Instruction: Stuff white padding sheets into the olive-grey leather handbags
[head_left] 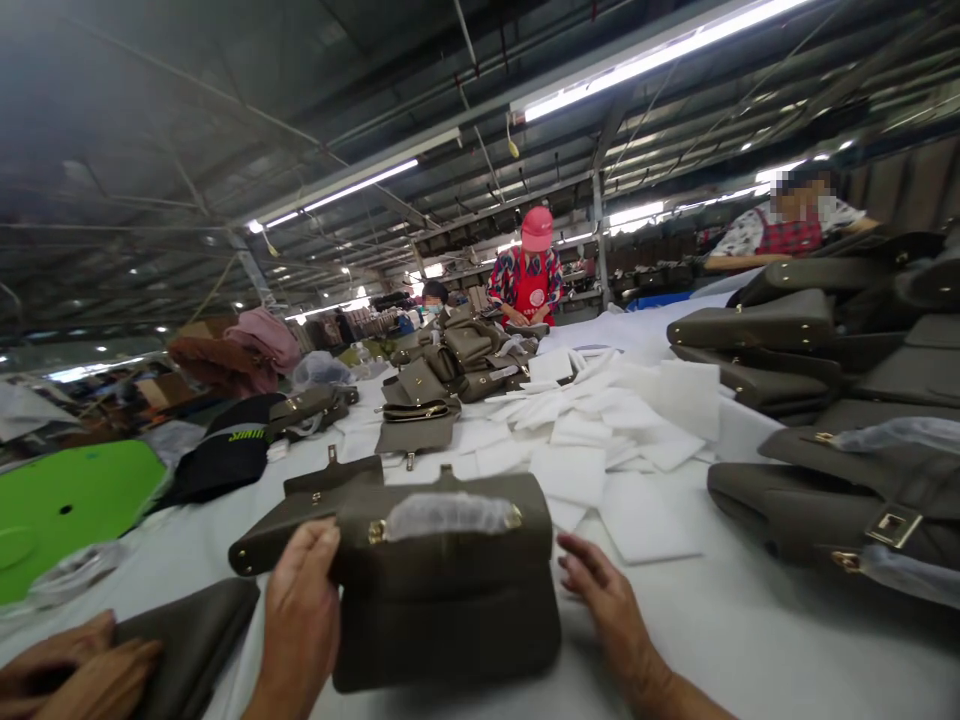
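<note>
My left hand (300,620) grips the left end of an olive-grey leather handbag (442,625); its fingers are pressed together and curl over the top edge, pinching the bag against the thumb side, though the thumb itself is hidden. My right hand (611,610) is off the bag, its fingers loosely spread and curved, the tips just beside the bag's right edge; I cannot tell if they touch it. The bag stands tilted at near centre, above the white-covered table (750,640), its gold-tone clasp hardware (376,532) showing; a strip of clear plastic film (450,515) wraps the top. Just far of it lies a second flap bag (315,505); white foam sheets (592,420) are scattered far right of it; finished bags (750,325) are stacked at right, more in a heap (450,350) at far centre. Another person's hands (67,670) work on a dark bag (191,640) at near left; a co-worker in a pink cap (529,270) stands at the far end; a green board (67,510) lies at left.
</note>
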